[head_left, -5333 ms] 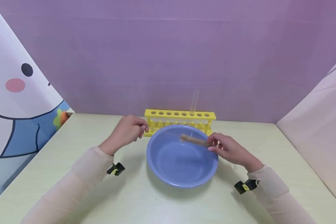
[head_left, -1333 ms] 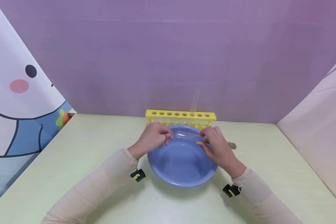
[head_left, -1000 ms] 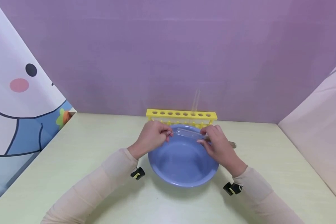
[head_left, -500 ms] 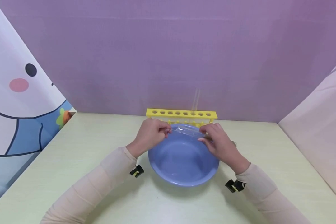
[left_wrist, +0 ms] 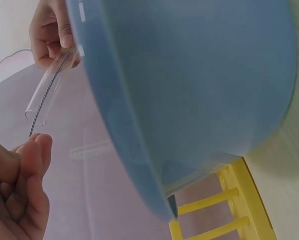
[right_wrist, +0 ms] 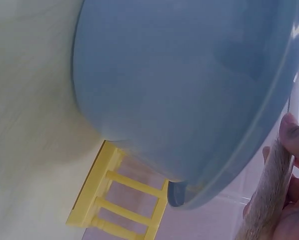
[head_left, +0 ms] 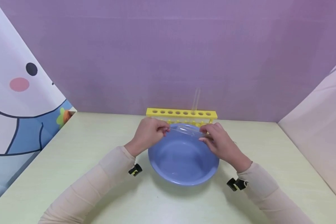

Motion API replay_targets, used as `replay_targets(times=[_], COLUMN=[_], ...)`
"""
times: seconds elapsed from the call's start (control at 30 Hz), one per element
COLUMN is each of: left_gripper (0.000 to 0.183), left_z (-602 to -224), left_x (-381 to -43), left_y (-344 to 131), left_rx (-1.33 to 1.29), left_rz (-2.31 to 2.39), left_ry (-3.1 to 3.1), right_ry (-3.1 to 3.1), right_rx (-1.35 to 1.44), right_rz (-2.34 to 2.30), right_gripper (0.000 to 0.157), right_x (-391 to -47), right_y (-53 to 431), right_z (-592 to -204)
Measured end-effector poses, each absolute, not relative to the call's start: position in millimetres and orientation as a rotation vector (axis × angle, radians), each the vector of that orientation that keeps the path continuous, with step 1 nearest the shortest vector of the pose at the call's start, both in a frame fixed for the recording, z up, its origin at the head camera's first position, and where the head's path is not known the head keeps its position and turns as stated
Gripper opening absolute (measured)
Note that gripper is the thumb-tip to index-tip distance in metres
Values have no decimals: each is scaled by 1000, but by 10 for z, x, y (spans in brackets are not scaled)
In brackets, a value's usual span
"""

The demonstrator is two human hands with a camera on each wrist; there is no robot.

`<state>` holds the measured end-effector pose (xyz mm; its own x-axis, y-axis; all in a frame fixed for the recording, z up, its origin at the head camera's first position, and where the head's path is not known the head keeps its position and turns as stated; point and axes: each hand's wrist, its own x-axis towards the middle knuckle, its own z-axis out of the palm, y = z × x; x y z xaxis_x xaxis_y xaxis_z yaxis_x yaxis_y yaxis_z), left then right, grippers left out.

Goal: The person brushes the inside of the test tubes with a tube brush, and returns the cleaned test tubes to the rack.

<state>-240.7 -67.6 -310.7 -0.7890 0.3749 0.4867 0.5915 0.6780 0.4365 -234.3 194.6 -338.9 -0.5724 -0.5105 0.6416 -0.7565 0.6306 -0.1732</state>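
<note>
Cloth (head_left: 168, 56) hangs beyond the basin (head_left: 184, 161), and the table (head_left: 162, 205) spreads beneath it. Both sleeves (head_left: 84, 186) come in from the basin's near side and angle inward toward its far half. Just behind the basin is the rack (head_left: 168, 116), with a clear rod-like piece (head_left: 195, 101) upright in it. At the basin's far left rim, the left hand (head_left: 149, 133) lies back upward, fingers curled, finger and thumb tips pinching the wire (left_wrist: 54, 76). Above the basin's far right rim, the right hand (head_left: 219, 143) bends inward and grips the tube (head_left: 187, 130) between thumb and fingers. The tube slants over the basin's far part, wire running through it. Bristles (right_wrist: 264, 205) lie against the right fingers; how far inside the glass, I cannot tell.
</note>
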Motion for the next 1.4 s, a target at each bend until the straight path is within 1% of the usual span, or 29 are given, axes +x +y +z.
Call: replay_targets(times=[0.43, 0.7, 1.03, 1.4], left_gripper=[21, 22, 31, 30], left_z=[-3086, -3113, -3124, -3103], left_x=[-2402, -2420, -2419, -2412], left_y=[-723, -762, -849, -912], left_rx=[-762, -771, -806, -803], left_rz=[-771, -712, -712, -682], left_ry=[-2506, -2488, -2428, -2413], right_ry=[-2383, -2441, -2540, -2599], right_rx=[981, 1002, 996, 984], right_rz=[627, 635, 650, 662], right_gripper=[22, 22, 23, 23], right_x=[-2316, -2311, -2274, -2267], right_y=[1981, 2035, 2052, 2084], right_z=[-3352, -3333, -3291, -3254])
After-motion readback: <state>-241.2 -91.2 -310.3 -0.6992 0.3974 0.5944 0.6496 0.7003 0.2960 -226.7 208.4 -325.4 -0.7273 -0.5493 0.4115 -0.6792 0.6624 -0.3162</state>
